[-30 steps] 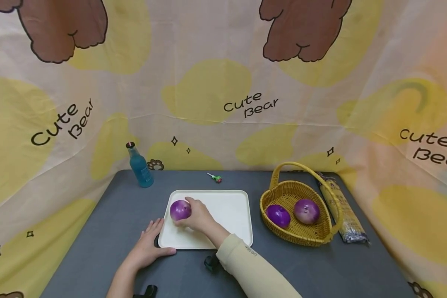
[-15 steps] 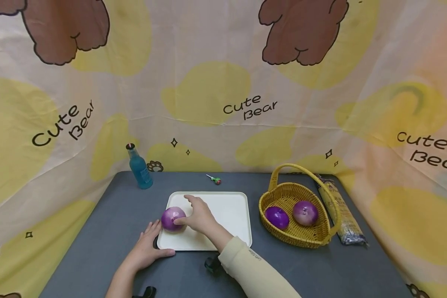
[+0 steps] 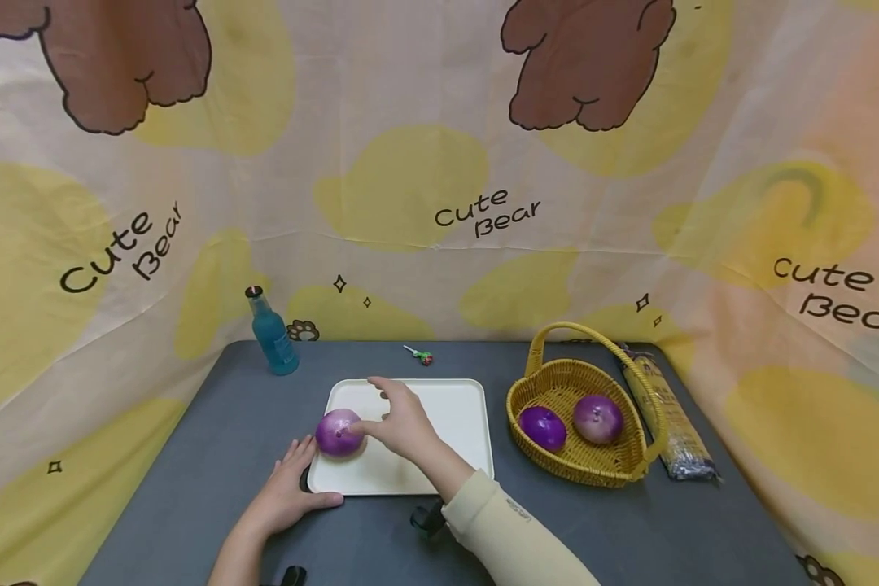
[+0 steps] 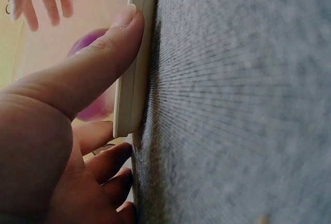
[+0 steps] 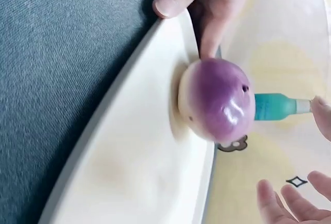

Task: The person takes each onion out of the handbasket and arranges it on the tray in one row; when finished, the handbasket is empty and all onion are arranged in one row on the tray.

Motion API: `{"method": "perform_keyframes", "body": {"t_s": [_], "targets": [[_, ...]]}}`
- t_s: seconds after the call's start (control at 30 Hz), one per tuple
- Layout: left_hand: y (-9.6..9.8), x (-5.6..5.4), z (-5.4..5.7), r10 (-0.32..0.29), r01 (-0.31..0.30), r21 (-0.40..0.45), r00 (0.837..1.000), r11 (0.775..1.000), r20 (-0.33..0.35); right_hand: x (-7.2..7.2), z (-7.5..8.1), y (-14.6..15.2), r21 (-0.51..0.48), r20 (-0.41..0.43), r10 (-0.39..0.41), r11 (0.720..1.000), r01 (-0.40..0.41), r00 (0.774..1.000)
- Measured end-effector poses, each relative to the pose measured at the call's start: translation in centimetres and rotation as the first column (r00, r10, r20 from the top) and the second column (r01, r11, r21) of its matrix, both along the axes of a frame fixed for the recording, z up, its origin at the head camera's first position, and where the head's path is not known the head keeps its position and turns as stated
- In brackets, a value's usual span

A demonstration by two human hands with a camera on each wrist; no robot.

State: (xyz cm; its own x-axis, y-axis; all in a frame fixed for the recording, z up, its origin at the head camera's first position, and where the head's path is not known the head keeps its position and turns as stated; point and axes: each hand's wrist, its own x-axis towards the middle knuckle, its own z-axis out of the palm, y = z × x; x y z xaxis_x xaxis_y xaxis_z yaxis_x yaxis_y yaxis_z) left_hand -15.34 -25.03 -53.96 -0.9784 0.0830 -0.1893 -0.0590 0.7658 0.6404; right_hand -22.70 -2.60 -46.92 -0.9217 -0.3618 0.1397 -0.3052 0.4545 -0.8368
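A round purple-and-white vegetable (image 3: 340,433), its kind not certain, sits at the left side of a white tray (image 3: 447,423). My left hand (image 3: 287,491) holds the tray's near-left corner, the thumb along the front rim and the fingers by the left side. In the left wrist view that thumb (image 4: 98,58) lies against the tray's edge. My right hand (image 3: 403,423) is over the tray with fingers spread and nothing held. From the right wrist view, its fingertips (image 5: 295,203) stand apart from the vegetable (image 5: 220,102).
A yellow wicker basket (image 3: 579,472) at the right holds two more purple round vegetables (image 3: 597,419). Behind it lies a long plastic packet (image 3: 670,423). A blue bottle (image 3: 273,338) stands at the back left, and a lollipop (image 3: 421,356) lies behind the tray.
My right hand has let go of the purple vegetable and drawn slightly right. The vegetable has shifted left and nearer on the tray. My left hand has stayed in place.
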Motion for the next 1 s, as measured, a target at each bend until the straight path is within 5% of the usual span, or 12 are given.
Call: {"method": "perform_keyframes", "body": {"t_s": [1.0], "targets": [[0.2,-0.1,0.4,0.002,-0.002,0.003,0.999,1.000,0.040,1.0,2.4,6.6,-0.133,-0.024,-0.091,0.987,0.087,0.996]]}}
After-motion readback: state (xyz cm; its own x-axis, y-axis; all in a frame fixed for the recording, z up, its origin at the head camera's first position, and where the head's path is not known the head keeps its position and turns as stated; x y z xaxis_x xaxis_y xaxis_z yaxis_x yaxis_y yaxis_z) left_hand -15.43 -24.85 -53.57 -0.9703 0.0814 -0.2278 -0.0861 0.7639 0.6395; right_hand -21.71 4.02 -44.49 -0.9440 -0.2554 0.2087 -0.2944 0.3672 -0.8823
